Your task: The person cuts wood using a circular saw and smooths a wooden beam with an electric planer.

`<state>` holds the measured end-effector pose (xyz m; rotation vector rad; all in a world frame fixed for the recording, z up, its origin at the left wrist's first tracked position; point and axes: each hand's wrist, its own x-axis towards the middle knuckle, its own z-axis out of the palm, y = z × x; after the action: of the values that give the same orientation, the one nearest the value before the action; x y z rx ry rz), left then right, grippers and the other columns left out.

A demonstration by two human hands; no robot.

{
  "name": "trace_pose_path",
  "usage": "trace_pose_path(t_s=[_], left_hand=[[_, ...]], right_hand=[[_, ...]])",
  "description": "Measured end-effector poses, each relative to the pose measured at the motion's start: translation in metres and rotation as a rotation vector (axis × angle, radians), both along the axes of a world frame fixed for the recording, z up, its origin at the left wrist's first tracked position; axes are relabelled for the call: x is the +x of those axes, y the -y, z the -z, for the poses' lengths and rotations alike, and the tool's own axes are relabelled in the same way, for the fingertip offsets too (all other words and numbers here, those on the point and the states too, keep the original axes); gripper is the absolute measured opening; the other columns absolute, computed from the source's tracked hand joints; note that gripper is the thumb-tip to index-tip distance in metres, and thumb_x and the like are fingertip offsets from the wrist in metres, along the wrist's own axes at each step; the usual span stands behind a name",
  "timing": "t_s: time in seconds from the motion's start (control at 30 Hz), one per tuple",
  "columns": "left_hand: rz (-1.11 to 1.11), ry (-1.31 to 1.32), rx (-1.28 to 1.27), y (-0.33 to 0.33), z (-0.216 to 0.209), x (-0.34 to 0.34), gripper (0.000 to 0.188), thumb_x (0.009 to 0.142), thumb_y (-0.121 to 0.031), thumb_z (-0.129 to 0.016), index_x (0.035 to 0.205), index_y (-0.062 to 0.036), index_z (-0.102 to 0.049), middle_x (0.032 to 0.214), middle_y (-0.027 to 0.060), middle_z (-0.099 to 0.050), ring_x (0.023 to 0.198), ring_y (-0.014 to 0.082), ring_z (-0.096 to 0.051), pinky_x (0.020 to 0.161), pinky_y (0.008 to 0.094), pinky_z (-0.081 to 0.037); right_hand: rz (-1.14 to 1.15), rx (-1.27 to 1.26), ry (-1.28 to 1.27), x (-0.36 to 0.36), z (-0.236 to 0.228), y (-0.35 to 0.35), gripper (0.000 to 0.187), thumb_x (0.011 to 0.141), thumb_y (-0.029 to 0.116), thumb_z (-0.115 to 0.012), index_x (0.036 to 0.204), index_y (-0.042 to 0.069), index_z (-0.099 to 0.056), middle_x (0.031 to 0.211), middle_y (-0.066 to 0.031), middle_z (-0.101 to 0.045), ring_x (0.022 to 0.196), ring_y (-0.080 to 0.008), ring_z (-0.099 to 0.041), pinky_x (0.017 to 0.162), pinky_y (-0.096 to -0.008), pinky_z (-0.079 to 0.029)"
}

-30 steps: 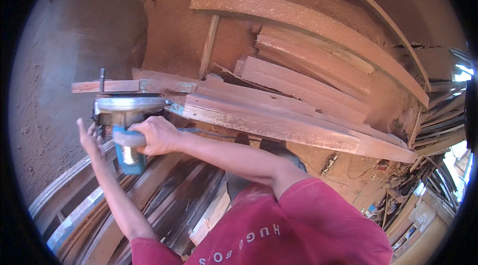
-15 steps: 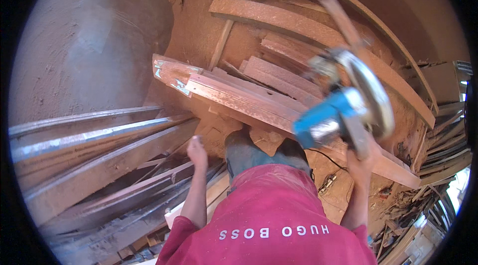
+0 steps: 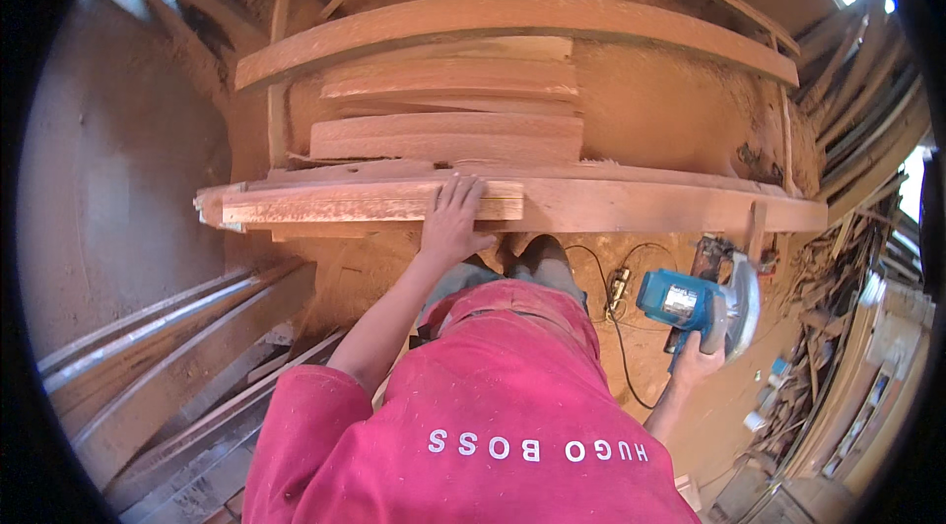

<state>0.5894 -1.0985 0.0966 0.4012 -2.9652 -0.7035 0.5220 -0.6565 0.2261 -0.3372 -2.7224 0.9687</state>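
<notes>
My left hand lies on a short, rough plank, its fingers stretched over the top near the plank's right end. That plank rests on a long wooden beam running across in front of my legs. At the right, my right hand is wrapped round the rear handle of a blue circular saw. The saw hangs below the beam's right part, its metal guard turned to the right. A narrow strip of wood shows just above the saw, and the saw's front partly overlaps the beam's near side.
Beyond the beam lie several sawn planks and a long curved timber. A black cord loops on the dusty floor beside a connector. Stacked boards fill the lower left; offcuts are heaped at right.
The saw has come down from over the beam to its near right side, still in my right hand. My left hand has moved up and right onto the short plank. The view has turned.
</notes>
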Motion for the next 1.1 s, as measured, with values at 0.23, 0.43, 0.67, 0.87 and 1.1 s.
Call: trace_pose_path(t_s=[0.23, 0.43, 0.67, 0.87, 1.1], left_hand=[[0.147, 0.307, -0.160, -0.021, 0.065, -0.071, 0.087, 0.062, -0.037, -0.086, 0.135, -0.0086, -0.047, 0.129, 0.0127, -0.057, 0.125, 0.0320, -0.050, 0.107, 0.0481, -0.035], [0.226, 0.321, -0.056, -0.019, -0.003, -0.048, 0.080, 0.057, -0.031, -0.086, 0.127, -0.0098, -0.052, 0.121, 0.0117, -0.060, 0.117, 0.0316, -0.053, 0.097, 0.0452, -0.041], [0.176, 0.115, 0.043, 0.024, -0.141, -0.031, 0.077, 0.049, -0.020, -0.088, 0.120, -0.0098, -0.059, 0.108, 0.0105, -0.062, 0.105, 0.0326, -0.055, 0.092, 0.0433, -0.042], [0.123, 0.061, 0.051, 0.039, -0.248, -0.022, 0.081, 0.044, -0.022, -0.092, 0.118, -0.0037, -0.063, 0.112, 0.0136, -0.064, 0.103, 0.0326, -0.061, 0.091, 0.0422, -0.049], [-0.106, -0.333, 0.107, 0.048, -0.344, -0.018, 0.104, 0.055, -0.054, -0.090, 0.132, 0.0030, -0.050, 0.131, 0.0172, -0.056, 0.119, 0.0285, -0.057, 0.102, 0.0443, -0.046]], right_hand=[[0.303, 0.071, 0.189, 0.035, 0.094, -0.056, 0.037, 0.075, 0.009, -0.067, 0.108, -0.007, -0.066, 0.100, -0.0191, -0.072, 0.092, -0.0310, -0.069, 0.085, -0.0405, -0.052], [0.366, -0.040, 0.214, 0.042, 0.133, -0.046, 0.039, 0.076, 0.012, -0.066, 0.110, -0.006, -0.068, 0.101, -0.0203, -0.072, 0.094, -0.0334, -0.070, 0.085, -0.0419, -0.052], [0.362, 0.000, 0.385, 0.053, 0.220, -0.064, 0.042, 0.076, 0.019, -0.067, 0.110, -0.006, -0.068, 0.101, -0.0235, -0.072, 0.093, -0.0353, -0.069, 0.084, -0.0439, -0.052], [0.258, -0.084, 0.502, 0.038, 0.261, -0.068, 0.043, 0.076, 0.020, -0.069, 0.111, -0.005, -0.067, 0.101, -0.0230, -0.072, 0.096, -0.0367, -0.070, 0.085, -0.0450, -0.052], [0.183, -0.099, 0.566, 0.008, 0.235, -0.031, 0.046, 0.074, 0.025, -0.072, 0.105, -0.007, -0.068, 0.097, -0.0271, -0.070, 0.095, -0.0405, -0.068, 0.085, -0.0468, -0.052]])
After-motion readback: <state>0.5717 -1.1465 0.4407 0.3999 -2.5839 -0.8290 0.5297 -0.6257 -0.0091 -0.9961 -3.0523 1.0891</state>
